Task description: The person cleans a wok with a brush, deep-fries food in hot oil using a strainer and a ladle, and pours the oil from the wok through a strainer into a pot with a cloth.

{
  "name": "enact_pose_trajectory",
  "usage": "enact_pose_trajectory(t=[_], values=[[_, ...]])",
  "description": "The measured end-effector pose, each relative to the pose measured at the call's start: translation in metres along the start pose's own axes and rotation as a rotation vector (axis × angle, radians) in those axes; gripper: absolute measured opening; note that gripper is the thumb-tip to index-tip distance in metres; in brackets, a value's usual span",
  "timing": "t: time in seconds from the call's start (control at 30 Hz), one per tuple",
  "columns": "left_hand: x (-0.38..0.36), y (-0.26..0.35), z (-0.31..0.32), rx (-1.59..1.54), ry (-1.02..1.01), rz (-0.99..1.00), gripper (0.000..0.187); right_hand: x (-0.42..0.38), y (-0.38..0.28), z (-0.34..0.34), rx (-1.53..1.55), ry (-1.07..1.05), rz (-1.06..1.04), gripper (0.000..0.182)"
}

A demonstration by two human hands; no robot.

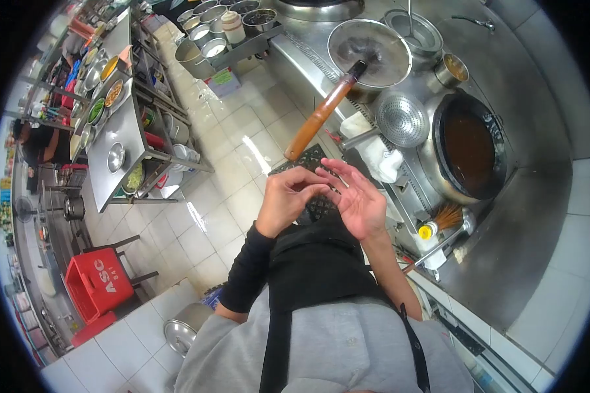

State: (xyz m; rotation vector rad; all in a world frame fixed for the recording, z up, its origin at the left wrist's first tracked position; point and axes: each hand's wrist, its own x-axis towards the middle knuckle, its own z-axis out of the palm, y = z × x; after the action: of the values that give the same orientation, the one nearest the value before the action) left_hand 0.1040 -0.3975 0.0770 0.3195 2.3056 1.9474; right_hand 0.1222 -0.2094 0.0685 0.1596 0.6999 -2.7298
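Observation:
My left hand [288,200], below a black sleeve, has its thumb and fingertips pinched together beside the fingers of the other hand; anything between them is too small to tell. My right hand [360,203] is turned palm up with its fingers spread and holds nothing visible. Both are in front of the black apron [314,268]. Beyond them, a long wooden handle [321,121] slopes up to a steaming wok [390,72]. A perforated metal ladle [402,119] and a white cloth [373,154] lie to the right of the handle.
On the right, a dark pan [469,154] holds brown liquid, with a brush [448,216] and a yellow-capped bottle [428,232] nearby. Metal containers [213,47] stand at the top. A steel table [115,177] with food bowls and a red crate [98,278] are at left.

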Motion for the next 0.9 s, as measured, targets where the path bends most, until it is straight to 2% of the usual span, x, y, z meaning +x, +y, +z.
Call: enact_pose_trajectory(t=[0.1,0.2,0.3,0.4,0.47,0.57,0.67,0.7,0.8,0.9], values=[[-0.003,0.004,-0.004,-0.115,-0.010,-0.123,0.010,-0.003,0.003,0.001,0.065,-0.005,0.016,0.051],[-0.002,0.000,-0.011,-0.273,-0.064,-0.072,0.014,-0.005,0.006,0.004,0.111,0.017,0.023,0.054],[-0.003,-0.003,-0.025,-0.211,-0.179,0.017,0.024,-0.004,0.006,0.008,0.142,-0.006,0.027,0.055],[-0.004,-0.011,-0.022,-0.331,-0.223,-0.028,0.015,-0.004,0.014,0.001,0.142,-0.011,0.060,0.054],[-0.006,-0.010,-0.021,-0.214,-0.203,0.025,0.008,-0.001,0.019,-0.001,0.147,-0.010,0.088,0.053],[-0.013,0.011,-0.019,-0.140,-0.024,-0.005,0.008,0.007,0.017,0.007,0.123,-0.044,0.106,0.046],[-0.016,0.011,-0.028,0.022,0.154,-0.056,0.014,0.016,0.024,0.024,-0.211,0.004,0.033,0.039],[-0.017,0.002,-0.033,0.068,0.190,-0.038,0.016,0.017,0.029,0.027,-0.294,-0.007,0.011,0.032],[-0.017,-0.004,-0.053,0.021,0.317,-0.069,0.017,0.021,0.048,0.008,-0.827,-0.061,-0.002,0.033],[-0.025,0.008,-0.070,-0.008,0.339,-0.090,0.021,0.018,0.059,0.011,-1.010,0.052,0.064,0.023]])
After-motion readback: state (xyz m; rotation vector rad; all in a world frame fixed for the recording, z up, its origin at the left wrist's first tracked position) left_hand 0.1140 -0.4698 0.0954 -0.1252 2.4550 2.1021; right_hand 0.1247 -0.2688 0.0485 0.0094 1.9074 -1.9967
